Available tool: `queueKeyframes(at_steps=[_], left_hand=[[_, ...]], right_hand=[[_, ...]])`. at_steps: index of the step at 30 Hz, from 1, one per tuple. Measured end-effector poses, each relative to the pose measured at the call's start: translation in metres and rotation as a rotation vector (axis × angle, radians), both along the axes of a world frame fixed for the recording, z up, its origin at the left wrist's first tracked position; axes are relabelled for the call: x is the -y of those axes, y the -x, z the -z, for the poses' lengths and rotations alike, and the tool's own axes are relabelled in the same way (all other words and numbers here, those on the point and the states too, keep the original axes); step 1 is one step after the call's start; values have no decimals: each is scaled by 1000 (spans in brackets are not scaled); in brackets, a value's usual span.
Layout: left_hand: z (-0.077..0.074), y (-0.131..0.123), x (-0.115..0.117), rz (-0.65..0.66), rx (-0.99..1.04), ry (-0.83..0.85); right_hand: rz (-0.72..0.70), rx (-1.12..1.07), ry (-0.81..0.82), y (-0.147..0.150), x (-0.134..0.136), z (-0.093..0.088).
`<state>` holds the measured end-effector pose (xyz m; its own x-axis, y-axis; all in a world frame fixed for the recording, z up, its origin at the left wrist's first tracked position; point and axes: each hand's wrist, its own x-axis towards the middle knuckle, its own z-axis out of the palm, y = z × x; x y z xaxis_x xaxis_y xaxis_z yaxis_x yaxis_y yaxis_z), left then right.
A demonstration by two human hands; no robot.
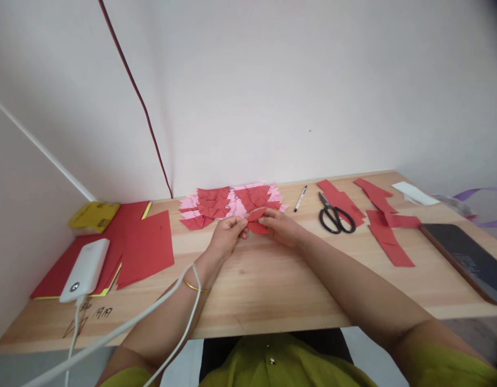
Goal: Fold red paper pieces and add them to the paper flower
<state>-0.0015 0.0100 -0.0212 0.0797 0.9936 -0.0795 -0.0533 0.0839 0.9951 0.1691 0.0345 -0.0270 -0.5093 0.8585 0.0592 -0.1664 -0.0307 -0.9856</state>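
Between my two hands, just above the middle of the table, is a small folded piece of red paper. My left hand pinches its left end between thumb and fingers. My right hand grips the right side, thumb in front and fingers bent over the top edge. Part of the paper is hidden behind the fingers. Right behind my hands lie rows of folded red paper pieces and folded pink paper pieces, with pointed edges, overlapping one another.
Right of my hands lie a pen, black-handled scissors, red paper strips, white paper and a phone. On the left are red sheets, a white power bank and a yellow packet. A white cable crosses my left forearm.
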Motion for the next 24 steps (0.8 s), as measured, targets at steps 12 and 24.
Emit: queueKeyframes(at_steps=[12, 24], left_hand=[[-9, -3, 6, 36, -162, -107], [-1, -3, 3, 11, -6, -64]], right_hand=[[41, 223, -174, 0, 3, -9], [109, 200, -177, -2, -1, -2]])
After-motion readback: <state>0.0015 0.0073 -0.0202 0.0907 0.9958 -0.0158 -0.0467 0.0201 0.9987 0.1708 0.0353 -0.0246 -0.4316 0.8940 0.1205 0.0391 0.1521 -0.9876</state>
